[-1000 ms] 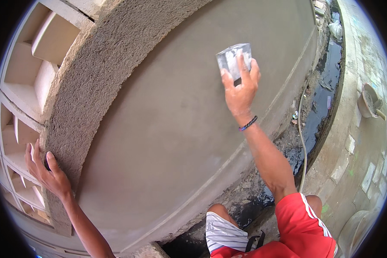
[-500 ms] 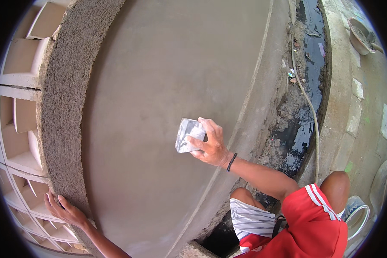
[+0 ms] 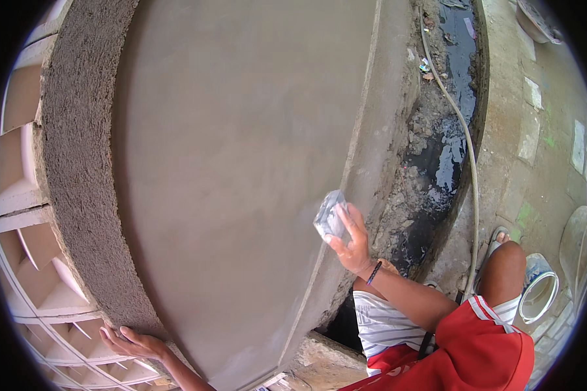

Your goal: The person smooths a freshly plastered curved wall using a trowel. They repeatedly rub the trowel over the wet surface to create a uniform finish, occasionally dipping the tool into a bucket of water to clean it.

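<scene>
Grey plastered wall (image 3: 241,163) fills mid-view, smooth & faintly blotchy, its edges bowed by the wide lens. Concrete pavement (image 3: 502,169) runs well R of the wall, worn, w/ a few pale patches & some green marks. Dark wet ditch (image 3: 445,156) lies btwn wall & pavement, w/ rubble along the bank nearer the wall. Rough cement band (image 3: 78,130) borders the wall's L side; pale hollow blocks (image 3: 19,195) stand past it, farther L of the wall. Bare ledge (image 3: 388,98) skirts the wall's R side.

Person's red shirt (image 3: 482,345) & striped shorts (image 3: 391,326) show R of the wall's lower end, w/ a bent leg (image 3: 504,274) & sandalled foot beside. Pale hose (image 3: 474,202) curves down R of the wall, past the ditch. Grey basin (image 3: 535,23), partly cut off, sits far R of the wall's upper part; white bucket (image 3: 537,268) far R of its lower part.

2 hands in view. R hand (image 3: 352,241) grasps 1 grey-white pad (image 3: 331,214), thumb on 1 side, fingers over the face; pad is at the wall's R edge, tilted, can't tell if touching. L hand (image 3: 137,344) is unclenched, fingers loosely extended, at the band's lower end, L of the wall. Dark wristband (image 3: 374,272) circles the R wrist, just R of the wall.
</scene>
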Action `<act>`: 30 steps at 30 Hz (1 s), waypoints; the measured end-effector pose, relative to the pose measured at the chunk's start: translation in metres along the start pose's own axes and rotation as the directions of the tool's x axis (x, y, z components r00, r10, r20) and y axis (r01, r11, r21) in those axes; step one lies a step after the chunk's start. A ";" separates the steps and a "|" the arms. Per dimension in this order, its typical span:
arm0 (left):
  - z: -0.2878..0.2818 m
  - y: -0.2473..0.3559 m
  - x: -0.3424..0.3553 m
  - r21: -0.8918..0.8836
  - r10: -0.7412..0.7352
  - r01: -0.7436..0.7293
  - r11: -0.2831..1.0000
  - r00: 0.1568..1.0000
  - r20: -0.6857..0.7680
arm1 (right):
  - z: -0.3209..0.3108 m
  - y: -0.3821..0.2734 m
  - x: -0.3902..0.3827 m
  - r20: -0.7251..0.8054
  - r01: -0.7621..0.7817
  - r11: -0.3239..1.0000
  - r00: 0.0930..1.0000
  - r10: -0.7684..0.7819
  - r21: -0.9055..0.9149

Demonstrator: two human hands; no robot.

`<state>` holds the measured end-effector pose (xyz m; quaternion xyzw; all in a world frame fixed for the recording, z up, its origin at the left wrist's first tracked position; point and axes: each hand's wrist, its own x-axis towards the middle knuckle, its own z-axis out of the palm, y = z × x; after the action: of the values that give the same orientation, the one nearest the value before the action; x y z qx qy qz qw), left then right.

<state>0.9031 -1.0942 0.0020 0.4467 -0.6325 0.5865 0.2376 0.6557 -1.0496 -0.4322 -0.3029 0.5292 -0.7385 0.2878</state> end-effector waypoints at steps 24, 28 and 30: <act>-0.229 0.139 0.001 0.259 0.803 0.947 -0.191 -0.002 0.596 | -0.109 -0.437 -0.093 0.444 -0.612 0.147 0.699 0.561 0.777; -0.262 0.126 -0.007 0.355 0.858 0.912 -0.207 -0.005 0.514 | -0.117 -0.465 -0.140 0.388 -0.582 0.178 0.709 0.589 0.794; -0.271 0.114 -0.005 0.328 0.885 0.937 -0.117 -0.051 0.462 | -0.138 -0.460 -0.158 0.467 -0.683 0.222 0.665 0.583 0.696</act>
<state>0.7485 -0.8441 -0.0089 0.4310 -0.4574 -0.7746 0.0704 0.6063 -0.7219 -0.0508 0.0760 0.1707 -0.6937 0.6956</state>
